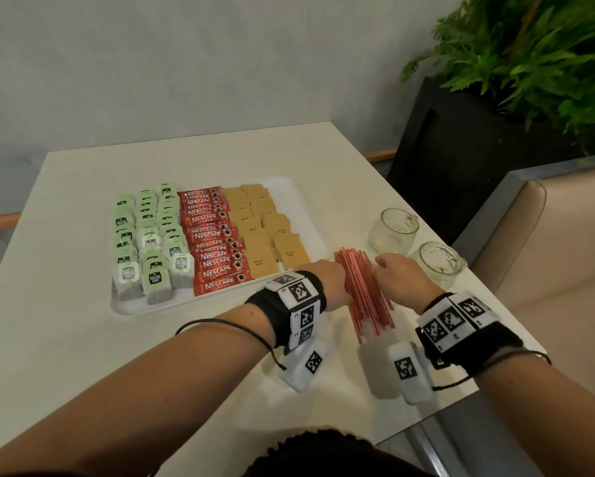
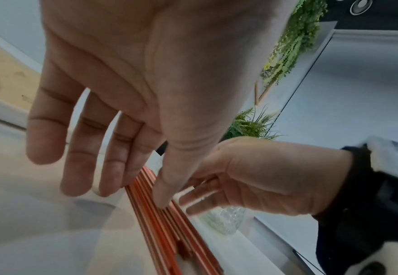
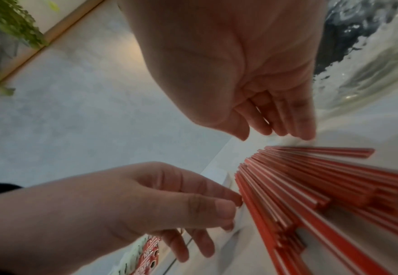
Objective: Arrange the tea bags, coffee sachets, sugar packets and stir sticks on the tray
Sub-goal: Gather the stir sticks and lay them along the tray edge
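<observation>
A white tray (image 1: 144, 309) holds green tea bags (image 1: 148, 242) on its left, red coffee sachets (image 1: 217, 242) in the middle and brown sugar packets (image 1: 265, 232) on the right. A fanned pile of red stir sticks (image 1: 361, 290) (image 3: 299, 186) lies on the table just right of the tray. My left hand (image 1: 330, 280) (image 2: 141, 178) touches the pile's left side, thumb resting on top of the sticks (image 2: 169, 232). My right hand (image 1: 389, 270) (image 3: 275, 128) hovers at the pile's far right end, fingers straight and together, holding nothing.
Two glass cups (image 1: 394, 228) (image 1: 439, 265) stand on the pale table (image 1: 117, 356) right of the sticks, close to my right hand. A black planter (image 1: 461, 149) with a fern and a beige seat (image 1: 547, 253) lie beyond the table's right edge.
</observation>
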`<action>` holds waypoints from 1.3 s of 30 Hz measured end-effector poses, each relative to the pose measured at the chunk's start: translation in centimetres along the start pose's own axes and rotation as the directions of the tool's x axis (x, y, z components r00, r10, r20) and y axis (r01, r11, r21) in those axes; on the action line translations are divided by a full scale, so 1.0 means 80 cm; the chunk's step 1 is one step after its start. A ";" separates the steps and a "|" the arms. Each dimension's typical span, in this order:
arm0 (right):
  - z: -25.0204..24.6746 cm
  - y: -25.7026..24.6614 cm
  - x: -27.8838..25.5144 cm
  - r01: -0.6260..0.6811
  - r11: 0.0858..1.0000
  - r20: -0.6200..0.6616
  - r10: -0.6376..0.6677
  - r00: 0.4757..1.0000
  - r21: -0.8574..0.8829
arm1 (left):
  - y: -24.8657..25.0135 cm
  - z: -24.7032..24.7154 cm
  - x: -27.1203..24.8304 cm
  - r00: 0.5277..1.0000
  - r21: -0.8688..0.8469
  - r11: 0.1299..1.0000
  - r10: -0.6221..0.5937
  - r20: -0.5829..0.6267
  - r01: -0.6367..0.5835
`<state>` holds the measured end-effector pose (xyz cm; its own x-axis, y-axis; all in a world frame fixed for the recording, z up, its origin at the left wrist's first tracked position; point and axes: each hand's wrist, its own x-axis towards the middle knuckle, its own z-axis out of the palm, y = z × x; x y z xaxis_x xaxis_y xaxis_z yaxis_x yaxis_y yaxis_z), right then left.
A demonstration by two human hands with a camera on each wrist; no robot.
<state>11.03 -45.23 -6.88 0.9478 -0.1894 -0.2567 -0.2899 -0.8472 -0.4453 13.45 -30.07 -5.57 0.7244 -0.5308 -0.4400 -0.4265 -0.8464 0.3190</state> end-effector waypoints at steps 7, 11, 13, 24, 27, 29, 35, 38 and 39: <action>0.008 -0.012 -0.005 -0.081 0.918 0.193 0.005 0.981 0.388 | -0.001 -0.014 0.000 0.998 -0.024 1.000 0.015 0.063 -0.014; 0.008 -0.018 -0.016 -0.126 0.772 0.275 -0.066 0.959 0.623 | -0.003 -0.005 -0.002 1.000 0.120 0.993 -0.011 -0.014 0.013; 0.013 -0.019 -0.018 -0.169 0.687 0.293 -0.067 0.954 0.707 | -0.002 -0.003 -0.006 0.996 0.219 0.974 -0.035 -0.078 0.052; 0.008 0.002 0.005 0.335 0.942 0.021 -0.334 0.942 0.002 | -0.027 0.002 -0.013 0.989 0.368 0.928 -0.005 -0.149 0.060; 0.019 -0.006 0.010 0.422 0.901 0.150 -0.406 0.902 -0.103 | -0.032 0.002 -0.021 0.985 0.356 0.932 -0.002 -0.172 0.064; 0.029 -0.012 0.015 0.466 0.874 0.166 -0.444 0.881 -0.134 | -0.034 0.000 -0.024 0.985 0.336 0.941 0.020 -0.171 0.040; 0.032 -0.028 0.017 0.484 0.861 0.176 -0.458 0.871 -0.158 | -0.046 -0.003 -0.024 0.985 0.293 0.956 0.050 -0.165 0.001; 0.029 -0.031 0.019 0.498 0.845 0.192 -0.465 0.864 -0.197 | -0.050 -0.002 -0.021 0.984 0.306 0.952 0.069 -0.167 -0.015; 0.027 -0.032 0.020 0.513 0.835 0.187 -0.482 0.856 -0.199 | -0.051 -0.001 -0.019 0.984 0.316 0.948 0.077 -0.162 -0.022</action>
<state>12.98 -42.31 -8.01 0.9262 0.3388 -0.1652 0.2709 -0.9031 -0.3332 14.14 -25.79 -6.13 0.7674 -0.5804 -0.2724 -0.5919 -0.8046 0.0469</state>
